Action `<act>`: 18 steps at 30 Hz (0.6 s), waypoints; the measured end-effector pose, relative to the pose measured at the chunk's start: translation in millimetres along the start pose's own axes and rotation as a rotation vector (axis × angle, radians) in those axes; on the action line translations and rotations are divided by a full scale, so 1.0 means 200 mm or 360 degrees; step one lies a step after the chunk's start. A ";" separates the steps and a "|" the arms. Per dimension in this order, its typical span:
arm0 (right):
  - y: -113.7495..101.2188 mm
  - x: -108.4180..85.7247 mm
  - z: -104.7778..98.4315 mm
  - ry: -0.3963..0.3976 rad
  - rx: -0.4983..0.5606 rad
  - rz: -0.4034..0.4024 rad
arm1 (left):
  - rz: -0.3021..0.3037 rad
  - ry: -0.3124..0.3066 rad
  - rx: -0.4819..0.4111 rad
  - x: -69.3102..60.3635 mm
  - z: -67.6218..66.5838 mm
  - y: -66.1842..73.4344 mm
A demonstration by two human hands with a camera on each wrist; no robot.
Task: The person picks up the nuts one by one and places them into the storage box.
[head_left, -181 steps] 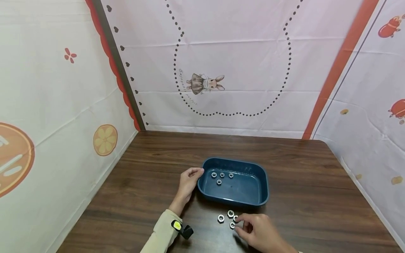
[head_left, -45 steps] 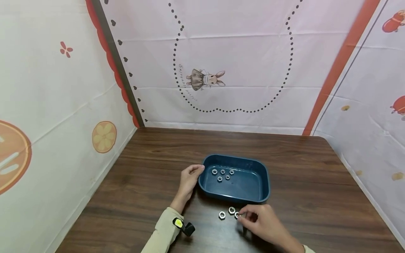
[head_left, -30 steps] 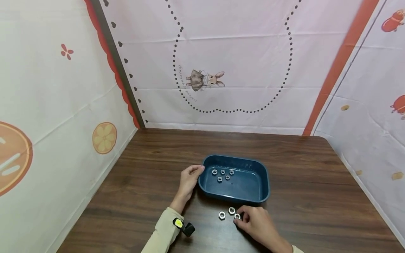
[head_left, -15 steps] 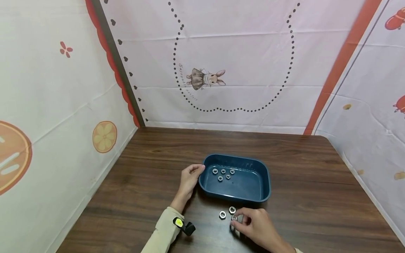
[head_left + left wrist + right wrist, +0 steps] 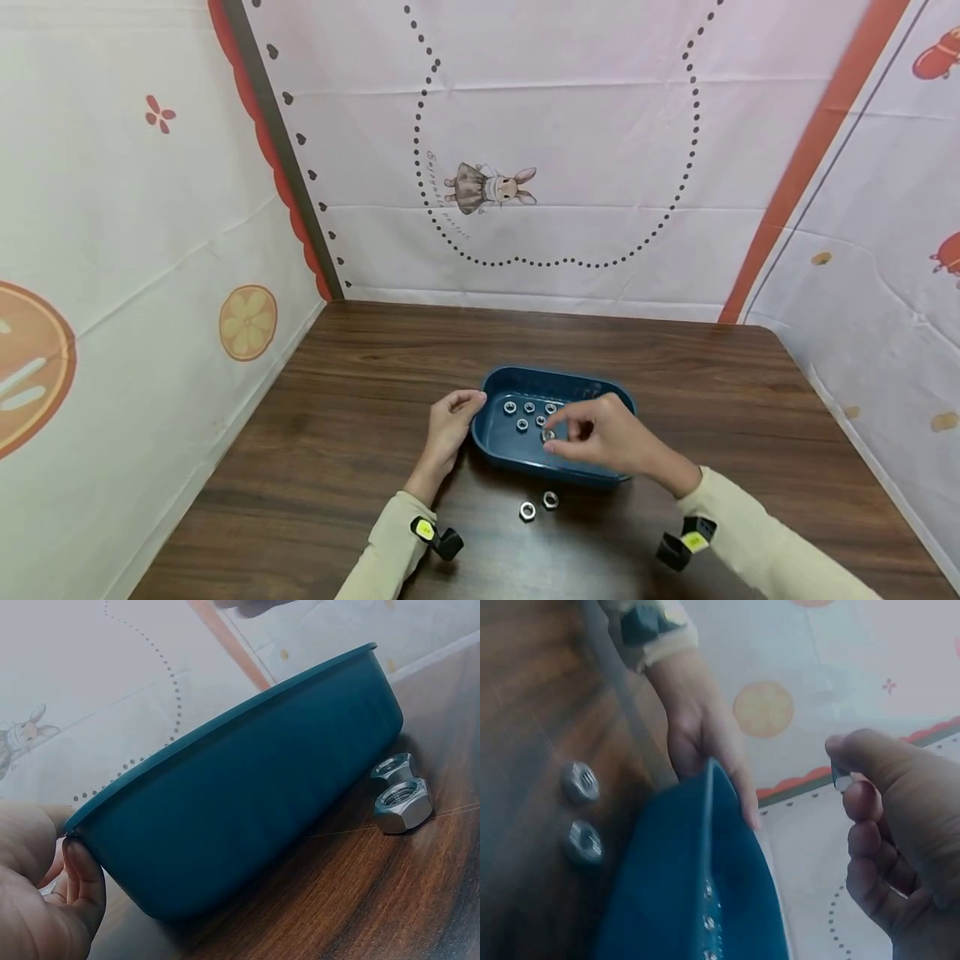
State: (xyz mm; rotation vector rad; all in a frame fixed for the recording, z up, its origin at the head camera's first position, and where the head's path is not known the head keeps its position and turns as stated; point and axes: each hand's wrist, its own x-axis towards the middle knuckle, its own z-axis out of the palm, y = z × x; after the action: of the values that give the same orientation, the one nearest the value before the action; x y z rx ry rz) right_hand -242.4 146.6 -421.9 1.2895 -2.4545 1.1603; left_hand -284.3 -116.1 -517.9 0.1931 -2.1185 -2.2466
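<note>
A blue tray (image 5: 525,465) stands on the table with several metal nuts (image 5: 510,408) on the left part of its floor. My left hand (image 5: 447,429) pinches the tray's left rim between thumb and fingers; the left wrist view shows that hand (image 5: 45,885) at the tray's corner (image 5: 225,802). Over the tray, my right hand (image 5: 607,433) pinches one nut (image 5: 548,435) between thumb and index finger. In the right wrist view this nut (image 5: 841,778) sits at the fingertips of the hand (image 5: 907,817), clear of the tray (image 5: 667,877).
Two nuts (image 5: 527,511) (image 5: 551,500) lie on the wooden table (image 5: 360,467) in front of the tray. Patterned cloth (image 5: 570,133) hangs behind the table and on both sides. Each wrist wears a black band (image 5: 678,546).
From near the table in front of the tray, my right hand has moved up and over the tray, carrying a nut. My left hand keeps its place at the rim.
</note>
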 end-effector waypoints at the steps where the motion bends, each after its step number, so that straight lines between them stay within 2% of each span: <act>1: 0.01 0.03 -0.01 -0.0023 -0.0004 -0.0011 | 0.0006 -0.0001 0.0003 0.00 0.00 0.00; 11: 0.20 0.29 -0.05 -0.0265 -0.0022 -0.0101 | 0.0013 -0.0005 0.0017 0.00 0.00 0.00; 18: 0.31 0.41 0.00 -0.0500 -0.0076 -0.0024 | 0.0012 0.0008 0.0012 0.00 0.00 0.00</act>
State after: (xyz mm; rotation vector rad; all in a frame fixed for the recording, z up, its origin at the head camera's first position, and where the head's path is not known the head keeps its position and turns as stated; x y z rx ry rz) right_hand -340.1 114.9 -421.5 1.5792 -2.6598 0.9510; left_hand -283.7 -115.8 -518.2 0.1908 -2.1221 -2.2319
